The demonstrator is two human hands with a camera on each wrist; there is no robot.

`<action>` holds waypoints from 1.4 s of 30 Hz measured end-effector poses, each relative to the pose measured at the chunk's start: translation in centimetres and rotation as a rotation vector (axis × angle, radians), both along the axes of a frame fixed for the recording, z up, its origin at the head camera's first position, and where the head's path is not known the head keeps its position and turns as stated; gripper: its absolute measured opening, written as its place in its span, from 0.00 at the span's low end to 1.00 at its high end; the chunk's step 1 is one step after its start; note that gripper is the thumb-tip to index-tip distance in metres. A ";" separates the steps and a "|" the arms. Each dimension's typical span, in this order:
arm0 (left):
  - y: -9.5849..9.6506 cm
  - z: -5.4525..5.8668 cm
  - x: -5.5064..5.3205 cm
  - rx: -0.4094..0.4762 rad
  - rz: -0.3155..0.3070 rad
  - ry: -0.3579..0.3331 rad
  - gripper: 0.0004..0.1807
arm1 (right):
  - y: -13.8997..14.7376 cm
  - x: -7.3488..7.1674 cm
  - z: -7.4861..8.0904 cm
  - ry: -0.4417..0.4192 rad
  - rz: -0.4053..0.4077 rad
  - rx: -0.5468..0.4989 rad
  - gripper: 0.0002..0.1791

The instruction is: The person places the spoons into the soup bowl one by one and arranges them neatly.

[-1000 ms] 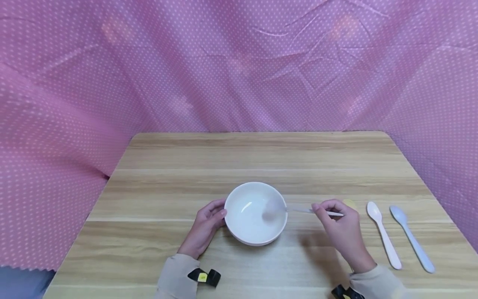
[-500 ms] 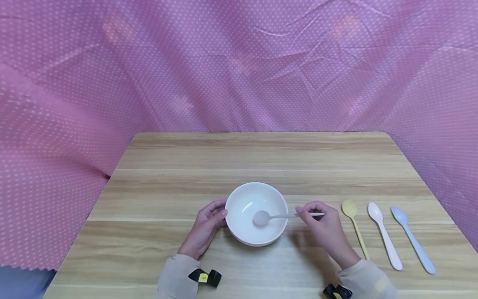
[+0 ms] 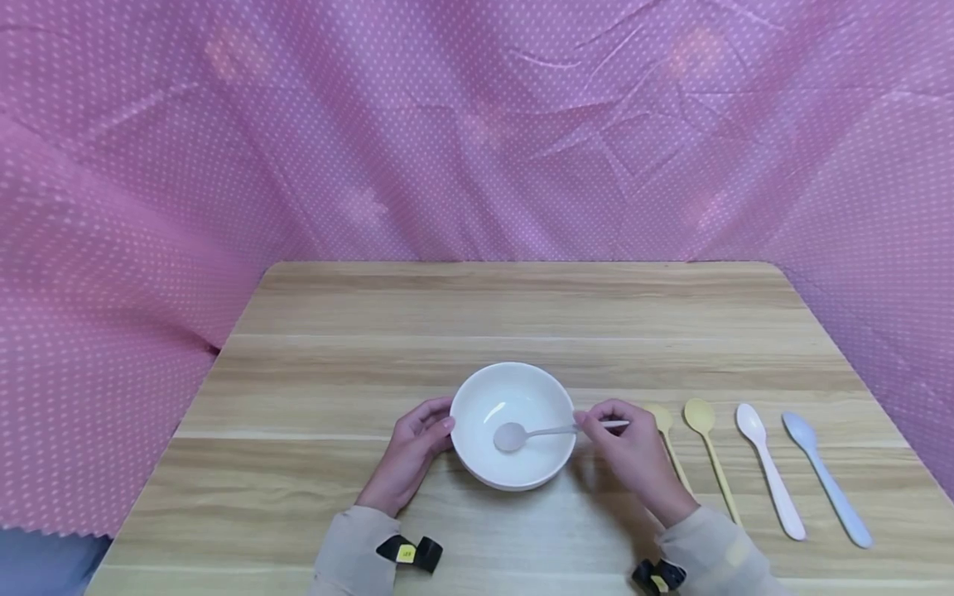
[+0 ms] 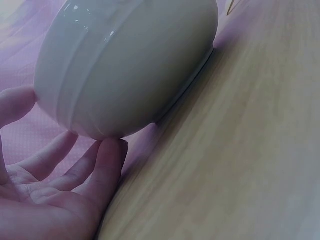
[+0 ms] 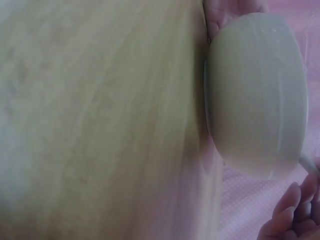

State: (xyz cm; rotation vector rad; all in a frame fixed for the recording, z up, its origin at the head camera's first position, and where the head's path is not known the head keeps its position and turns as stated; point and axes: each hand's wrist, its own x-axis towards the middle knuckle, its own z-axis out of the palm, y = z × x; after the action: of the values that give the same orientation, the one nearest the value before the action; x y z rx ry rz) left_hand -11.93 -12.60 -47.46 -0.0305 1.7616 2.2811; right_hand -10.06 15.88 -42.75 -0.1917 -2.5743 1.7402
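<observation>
A white bowl (image 3: 513,389) stands on the wooden table. At its left side my left hand (image 3: 410,447) rests thumb and fingertips against the outer wall; the left wrist view shows these fingertips (image 4: 109,155) touching it from outside. My right hand (image 3: 641,455), to the right of the bowl, pinches a pale spoon (image 3: 511,437) by its handle. The spoon's head is over the bowl's inside; whether it touches the bottom I cannot tell. In the right wrist view the bowl (image 5: 257,100) hides most of the spoon, with the right hand's curled fingers (image 5: 285,215) at the lower right.
Right of my right hand several spoons lie in a row: a yellow spoon (image 3: 663,419) partly behind the hand, another yellow spoon (image 3: 699,416), a white spoon (image 3: 771,476) and a light blue spoon (image 3: 827,480). Pink dotted cloth (image 3: 477,132) hangs behind the table (image 3: 477,306).
My right hand has moved left, bringing the pale spoon's head further over the bowl. The yellow spoons have come into view from behind that hand. The left hand and bowl have barely moved.
</observation>
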 end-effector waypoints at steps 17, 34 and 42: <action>0.1 0.2 -0.1 0.004 0.007 -0.003 0.24 | -0.8 -0.6 -0.3 -0.068 0.028 -0.041 0.13; 0.0 0.3 0.0 -0.013 0.002 0.002 0.25 | 2.2 0.7 0.1 0.041 0.086 0.020 0.11; 0.2 0.3 -0.1 -0.020 0.007 -0.002 0.25 | 4.9 2.2 0.7 0.083 0.043 0.130 0.09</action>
State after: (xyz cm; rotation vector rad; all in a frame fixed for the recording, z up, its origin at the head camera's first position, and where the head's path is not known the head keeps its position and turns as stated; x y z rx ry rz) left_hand -12.03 -12.44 -47.18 -0.0425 1.7864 2.2676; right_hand -7.83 20.73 -42.02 -0.0591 -2.6380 1.5508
